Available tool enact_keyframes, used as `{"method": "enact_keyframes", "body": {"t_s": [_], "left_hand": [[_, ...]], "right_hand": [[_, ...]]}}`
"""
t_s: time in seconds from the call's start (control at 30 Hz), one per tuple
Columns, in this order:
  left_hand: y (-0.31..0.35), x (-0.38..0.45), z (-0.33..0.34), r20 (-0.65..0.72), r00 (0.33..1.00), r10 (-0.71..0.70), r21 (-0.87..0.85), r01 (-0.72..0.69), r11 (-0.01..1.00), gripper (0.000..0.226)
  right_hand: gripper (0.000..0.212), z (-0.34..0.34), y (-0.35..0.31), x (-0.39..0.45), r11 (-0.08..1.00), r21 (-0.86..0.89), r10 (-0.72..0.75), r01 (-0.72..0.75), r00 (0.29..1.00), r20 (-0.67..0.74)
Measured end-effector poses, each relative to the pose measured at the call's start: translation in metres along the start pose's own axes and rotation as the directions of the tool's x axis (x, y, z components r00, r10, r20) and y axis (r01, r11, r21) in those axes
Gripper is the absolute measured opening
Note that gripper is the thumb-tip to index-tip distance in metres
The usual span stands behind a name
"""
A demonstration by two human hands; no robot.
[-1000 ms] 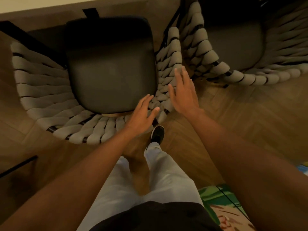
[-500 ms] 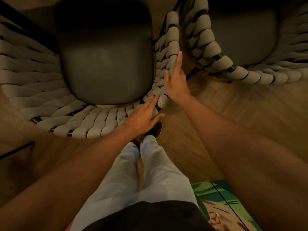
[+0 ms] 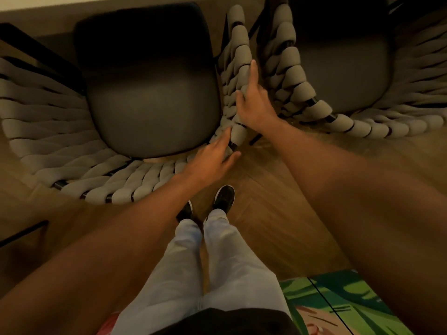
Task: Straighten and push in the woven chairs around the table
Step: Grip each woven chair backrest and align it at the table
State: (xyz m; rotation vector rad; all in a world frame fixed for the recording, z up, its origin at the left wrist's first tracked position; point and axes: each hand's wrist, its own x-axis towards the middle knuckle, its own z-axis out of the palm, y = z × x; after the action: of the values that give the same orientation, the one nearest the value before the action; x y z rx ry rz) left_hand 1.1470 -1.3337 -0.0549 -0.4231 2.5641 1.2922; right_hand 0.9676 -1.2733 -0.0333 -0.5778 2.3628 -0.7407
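A woven chair (image 3: 72,151) with grey wrapped bands and a dark seat cushion stands right in front of me, its front toward the pale table edge (image 3: 96,2) at the top. My left hand (image 3: 212,158) grips the rim at the chair's right rear corner, fingers on the inside and thumb outside. My right hand (image 3: 254,102) lies along the outer side of the chair's right arm with the forefinger stretched forward. A second woven chair (image 3: 362,122) stands close on the right, its arm almost touching the first one.
Wooden herringbone floor (image 3: 278,201) lies under my feet. A green patterned rug (image 3: 338,301) shows at the bottom right. A dark thin frame (image 3: 21,233) crosses the left edge.
Both hands went from hovering over the chair's right rear corner to taking hold of it. The chair has shifted nearer to the second chair.
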Motion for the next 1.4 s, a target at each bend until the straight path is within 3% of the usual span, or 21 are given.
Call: {"method": "enact_keyframes", "body": {"t_s": [0.4,0.47,0.57,0.63,0.73,0.87,1.0,1.13,1.4], "left_hand": [[0.001,0.035,0.020,0.023,0.996,-0.090,-0.066,0.091,0.994,0.076],[-0.001,0.035,0.016,0.043,0.995,-0.091,-0.091,0.095,0.991,0.079],[-0.010,0.023,0.006,0.056,0.998,-0.043,-0.070,0.046,0.996,0.080],[-0.023,0.005,-0.005,0.094,0.995,-0.019,-0.031,0.022,0.999,0.076],[-0.055,-0.035,-0.029,0.156,0.988,-0.018,0.047,0.010,0.999,0.072],[-0.107,-0.094,-0.074,0.188,0.982,-0.021,0.233,-0.024,0.972,0.076],[-0.149,-0.140,-0.111,0.231,0.972,0.037,0.426,-0.135,0.895,0.071],[-0.170,-0.153,-0.122,0.209,0.952,0.222,0.534,-0.302,0.790,0.066],[-0.177,-0.149,-0.115,0.129,0.908,0.400,0.687,-0.372,0.624,0.065]], "right_hand": [[0.081,-0.020,0.025,0.022,0.998,0.057,0.009,-0.009,1.000,0.013],[0.076,-0.019,0.026,0.013,0.998,-0.042,-0.049,0.049,0.999,-0.011],[0.066,-0.011,0.030,-0.009,0.894,-0.417,-0.200,0.166,0.979,-0.038],[0.062,-0.005,0.029,-0.023,0.795,-0.554,-0.280,0.246,0.960,0.024],[0.057,0.009,0.022,-0.045,0.699,-0.592,-0.376,0.401,0.910,0.172],[0.055,0.039,-0.002,-0.078,0.635,-0.425,-0.490,0.646,0.761,0.425],[0.060,0.073,-0.022,-0.100,0.548,-0.342,-0.452,0.763,0.614,0.647],[0.069,0.099,-0.032,-0.108,0.533,-0.363,-0.386,0.764,0.601,0.700],[0.080,0.126,-0.031,-0.089,0.367,-0.477,-0.392,0.799,0.598,0.699]]}}
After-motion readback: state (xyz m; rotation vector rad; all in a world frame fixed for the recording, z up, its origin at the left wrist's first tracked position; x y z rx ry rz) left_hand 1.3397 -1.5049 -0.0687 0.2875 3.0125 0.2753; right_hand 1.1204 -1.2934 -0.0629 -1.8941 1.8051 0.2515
